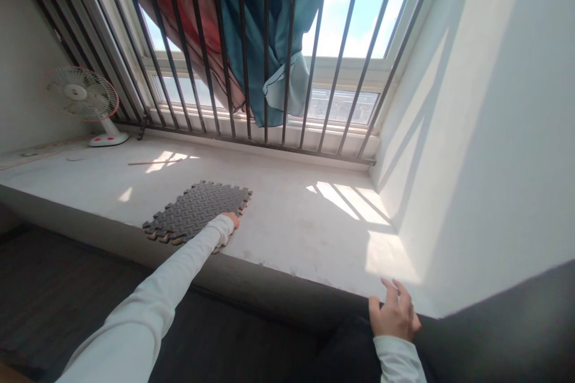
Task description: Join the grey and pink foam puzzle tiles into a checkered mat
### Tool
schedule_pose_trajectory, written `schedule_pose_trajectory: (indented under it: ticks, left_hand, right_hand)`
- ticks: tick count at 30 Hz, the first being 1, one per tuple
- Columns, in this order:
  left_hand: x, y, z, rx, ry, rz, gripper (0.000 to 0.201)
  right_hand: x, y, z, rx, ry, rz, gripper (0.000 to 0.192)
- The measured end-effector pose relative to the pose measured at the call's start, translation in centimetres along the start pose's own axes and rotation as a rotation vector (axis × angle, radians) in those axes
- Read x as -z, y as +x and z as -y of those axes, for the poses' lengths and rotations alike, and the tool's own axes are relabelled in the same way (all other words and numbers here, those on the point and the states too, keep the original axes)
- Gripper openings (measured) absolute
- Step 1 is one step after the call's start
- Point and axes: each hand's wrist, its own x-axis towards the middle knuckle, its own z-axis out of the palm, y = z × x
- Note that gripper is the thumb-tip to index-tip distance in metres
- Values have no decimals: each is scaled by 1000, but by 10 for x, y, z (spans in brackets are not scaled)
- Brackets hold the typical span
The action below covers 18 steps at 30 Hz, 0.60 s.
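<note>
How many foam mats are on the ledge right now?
1 stack of foam mats, at the ledge's front edge under the left hand. Layered edges show beneath, so it holds several; the exact count is hidden.

A wide pale concrete window ledge [287, 215] runs between white plaster walls [485, 131] beneath a sunlit window [354, 12] guarded by black vertical metal bars [245, 54], with a small white-and-pink electric fan [85, 102] at its far left.
</note>
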Motion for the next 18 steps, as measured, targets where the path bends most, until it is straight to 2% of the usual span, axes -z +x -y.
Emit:
schedule_pose_trajectory:
  ticks: [3,6,13,18]
  left_hand:
    - [2,3,-1,119,13,79,18]
    - [4,2,-1,168,3,107,22]
    - [4,-3,-1,240,-31,113,29]
    - [7,-7,-3,244,-47,78,29]
  right_hand:
    - [1,1,0,23,-8,-5,26]
    - [0,1,1,24,10,14,27]
    - [-1,1,1,4,19,29,29]
    - [0,1,2,9,3,14,28]
